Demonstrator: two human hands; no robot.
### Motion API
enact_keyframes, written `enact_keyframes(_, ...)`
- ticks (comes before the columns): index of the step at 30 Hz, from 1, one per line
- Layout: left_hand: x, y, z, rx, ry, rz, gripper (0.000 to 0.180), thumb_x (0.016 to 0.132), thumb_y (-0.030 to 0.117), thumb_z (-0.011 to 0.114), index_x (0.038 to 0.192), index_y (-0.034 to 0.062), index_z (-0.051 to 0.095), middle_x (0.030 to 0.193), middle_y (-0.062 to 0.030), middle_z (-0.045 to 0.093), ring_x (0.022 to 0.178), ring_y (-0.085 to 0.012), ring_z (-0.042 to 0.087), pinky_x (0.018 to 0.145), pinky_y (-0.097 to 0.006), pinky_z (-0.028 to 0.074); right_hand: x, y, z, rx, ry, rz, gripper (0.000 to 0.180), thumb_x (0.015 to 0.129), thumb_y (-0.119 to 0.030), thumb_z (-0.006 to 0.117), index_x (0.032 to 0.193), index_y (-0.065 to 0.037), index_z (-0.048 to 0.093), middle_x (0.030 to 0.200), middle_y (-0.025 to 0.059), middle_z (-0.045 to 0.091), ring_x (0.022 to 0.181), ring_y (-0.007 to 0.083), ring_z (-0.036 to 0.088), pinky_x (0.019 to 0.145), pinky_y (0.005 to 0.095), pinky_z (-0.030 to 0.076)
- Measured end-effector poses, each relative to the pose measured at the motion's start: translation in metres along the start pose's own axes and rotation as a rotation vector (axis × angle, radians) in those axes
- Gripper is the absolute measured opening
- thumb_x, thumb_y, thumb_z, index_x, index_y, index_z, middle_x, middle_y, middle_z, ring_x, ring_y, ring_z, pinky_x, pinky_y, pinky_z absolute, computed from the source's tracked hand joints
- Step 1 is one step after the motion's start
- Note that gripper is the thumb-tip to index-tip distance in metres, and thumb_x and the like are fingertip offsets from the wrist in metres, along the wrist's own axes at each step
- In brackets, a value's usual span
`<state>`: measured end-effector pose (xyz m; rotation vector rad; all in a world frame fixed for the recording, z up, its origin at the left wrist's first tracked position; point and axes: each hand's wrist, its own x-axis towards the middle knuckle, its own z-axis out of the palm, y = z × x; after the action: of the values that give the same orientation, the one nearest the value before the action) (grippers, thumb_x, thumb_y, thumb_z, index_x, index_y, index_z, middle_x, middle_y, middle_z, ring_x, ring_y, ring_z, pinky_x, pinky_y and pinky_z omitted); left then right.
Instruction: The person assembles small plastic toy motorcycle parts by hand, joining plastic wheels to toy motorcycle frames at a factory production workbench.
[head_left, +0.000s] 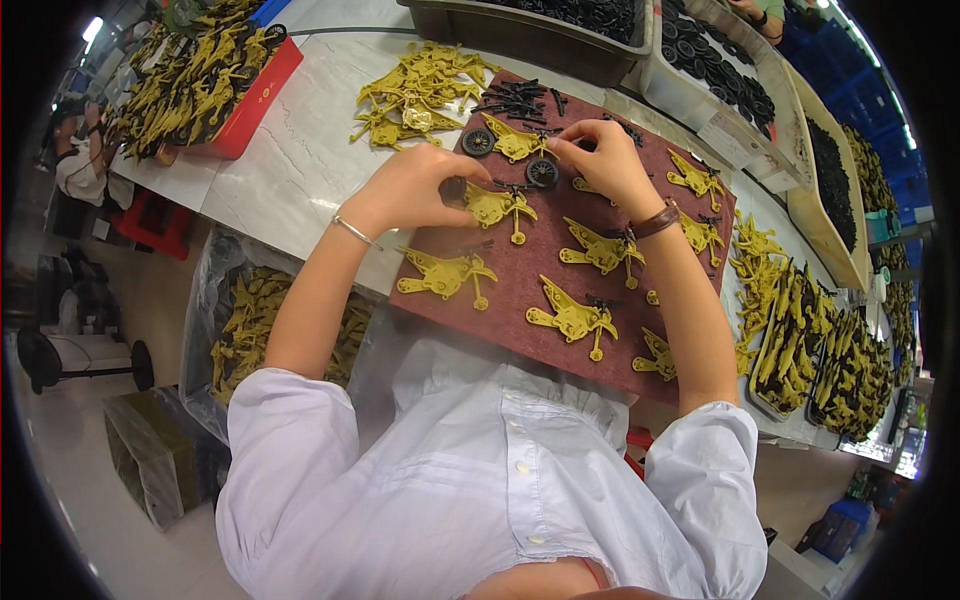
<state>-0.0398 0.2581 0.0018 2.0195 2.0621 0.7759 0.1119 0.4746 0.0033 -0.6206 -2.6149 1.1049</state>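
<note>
On the maroon mat [465, 325], several yellow plastic toy motorcycle bodies lie spaced apart, with small black bar-shaped pieces at their ends. My right hand [610, 165] has thumb and forefinger pinched together at the front end of the far yellow body [514, 142]; what they grip is too small to make out. Just below those fingertips is a black spoked wheel [542, 173], and another black wheel [478, 142] lies at that body's other end. My left hand [412, 188] is curved, thumb and fingers apart, beside a nearer yellow body [492, 207].
Loose yellow bodies [415, 85] are heaped beyond the mat, near small black bars [515, 100]. A red bin [262, 100] stands far left; tubs of black wheels [700, 65] line the back. Filled trays [785, 350] sit at right. Another person's hand [748, 10] shows at the top.
</note>
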Motion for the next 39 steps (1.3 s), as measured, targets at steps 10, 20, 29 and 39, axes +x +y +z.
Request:
enact_keyframes(10,0.014,0.044,-0.008,-0.788,0.082,-0.398,0.018,0.085,0.023,0.069,0.087,0.0054,0.068,0.064,0.0026,0.058,0.055,-0.0022,0.054,0.045,-0.018,0.038,-0.03,-0.059,0.023,0.322,0.049,-0.237,0.032,0.093,-0.029,0.053,0.108,0.0,0.056,0.076,0.0138,0.067,0.07,0.0258,0.067,0.065,0.0355,0.051)
enact_keyframes(20,-0.018,0.015,-0.01,-0.544,0.172,-0.481,0.016,0.085,0.019,0.066,0.08,0.0038,0.065,0.066,0.0026,0.058,0.058,-0.0021,0.053,0.051,-0.017,0.04,-0.034,-0.027,0.013,0.153,0.017,-0.026,0.028,0.093,-0.028,0.058,0.097,-0.001,0.061,0.071,0.004,0.063,0.065,0.0107,0.059,0.059,0.0268,0.045)
enact_keyframes(29,-0.037,-0.006,-0.001,-0.507,0.037,-0.702,0.018,0.082,0.02,0.066,0.078,0.0022,0.065,0.063,0.0004,0.059,0.056,-0.0057,0.055,0.054,-0.022,0.044,-0.055,-0.015,0.007,0.423,-0.289,-0.12,0.034,0.082,0.001,0.063,0.115,-0.005,0.056,0.096,-0.0005,0.061,0.096,0.0097,0.058,0.082,0.0249,0.048)
enact_keyframes(39,-0.035,-0.006,0.0,-0.577,-0.001,-0.691,0.021,0.08,0.023,0.068,0.079,0.002,0.065,0.061,-0.0003,0.058,0.055,-0.0068,0.054,0.056,-0.023,0.044,-0.06,-0.023,0.032,0.37,-0.298,-0.217,0.04,0.076,0.003,0.069,0.113,-0.004,0.057,0.092,0.002,0.063,0.091,0.0115,0.062,0.082,0.0278,0.051)
